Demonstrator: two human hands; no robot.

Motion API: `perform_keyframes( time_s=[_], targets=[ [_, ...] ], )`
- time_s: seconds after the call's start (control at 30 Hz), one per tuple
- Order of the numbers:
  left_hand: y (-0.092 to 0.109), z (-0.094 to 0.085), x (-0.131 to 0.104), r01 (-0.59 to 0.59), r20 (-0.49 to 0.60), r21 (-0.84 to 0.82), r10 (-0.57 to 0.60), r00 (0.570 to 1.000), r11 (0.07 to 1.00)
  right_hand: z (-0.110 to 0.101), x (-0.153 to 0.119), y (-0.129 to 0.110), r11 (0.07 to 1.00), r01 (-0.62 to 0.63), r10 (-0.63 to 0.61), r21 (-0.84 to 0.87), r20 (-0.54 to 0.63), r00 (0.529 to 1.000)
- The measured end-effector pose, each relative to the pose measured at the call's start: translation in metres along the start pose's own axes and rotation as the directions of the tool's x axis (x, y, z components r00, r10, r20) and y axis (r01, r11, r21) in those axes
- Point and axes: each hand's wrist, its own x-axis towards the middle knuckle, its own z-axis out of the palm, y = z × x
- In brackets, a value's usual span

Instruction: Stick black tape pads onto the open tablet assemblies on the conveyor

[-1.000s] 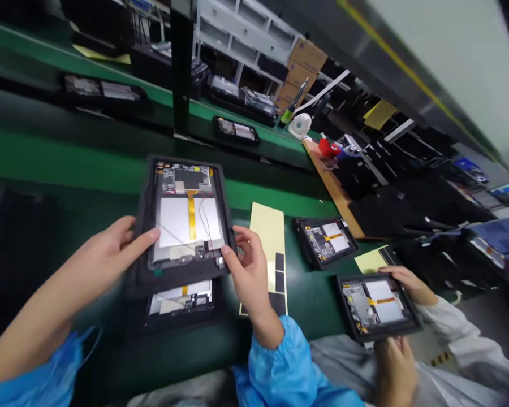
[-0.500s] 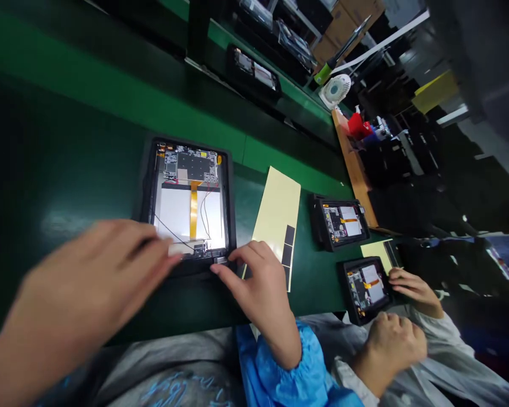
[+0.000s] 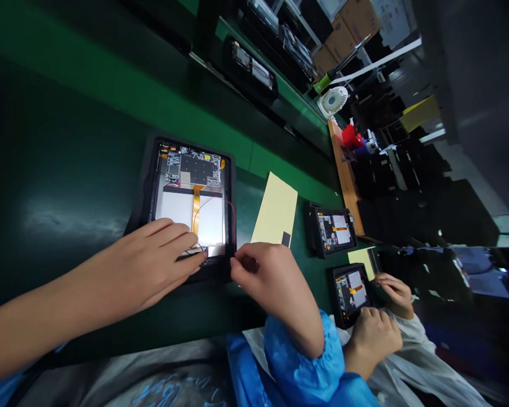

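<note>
Tablet (image 3: 214, 219) open near the table's (image 3: 80, 181) front edge, long axis pointing away; left hand (image 3: 150, 265) overlaps its near end, grip unclear; right hand (image 3: 275, 277), by the near right corner, pinches a red wire (image 3: 234, 220).

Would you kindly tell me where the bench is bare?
The widest bare bench lies left of the open device, beyond the left forearm; a narrow strip separates device and yellow sheet. Farther right, two devices and a co-worker's hands crowd it.

A green bench (image 3: 85, 164) carries yellow sheets (image 3: 275, 203) and black trays (image 3: 146, 186) holding open tablets (image 3: 180, 204).
</note>
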Motion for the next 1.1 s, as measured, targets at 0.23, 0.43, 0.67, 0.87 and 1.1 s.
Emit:
perform_keyframes(
  time_s=[0.23,0.43,0.67,0.87,1.1],
  targets=[
    [0.000,-0.007,0.005,-0.077,-0.028,0.035,0.078,0.997,0.996,0.033,-0.007,0.021,0.927,0.022,0.028,0.375,-0.127,0.991],
    [0.006,-0.011,0.007,-0.017,-0.014,0.024,0.018,1.000,1.000,0.051,-0.016,0.015,0.980,0.037,0.019,0.198,-0.275,0.961],
    [0.006,-0.009,0.004,-0.018,-0.001,0.003,0.018,1.000,1.000,0.063,-0.023,0.008,0.978,0.082,-0.002,0.194,-0.379,0.925],
    [0.004,-0.009,0.006,-0.026,0.003,-0.024,0.026,1.000,0.999,0.065,-0.020,0.022,0.965,0.234,-0.171,0.114,-0.402,0.899],
    [0.007,0.013,-0.025,-0.007,0.014,0.002,0.007,1.000,1.000,0.067,-0.021,0.015,0.975,0.221,-0.192,0.038,-0.364,0.911]
  ],
)
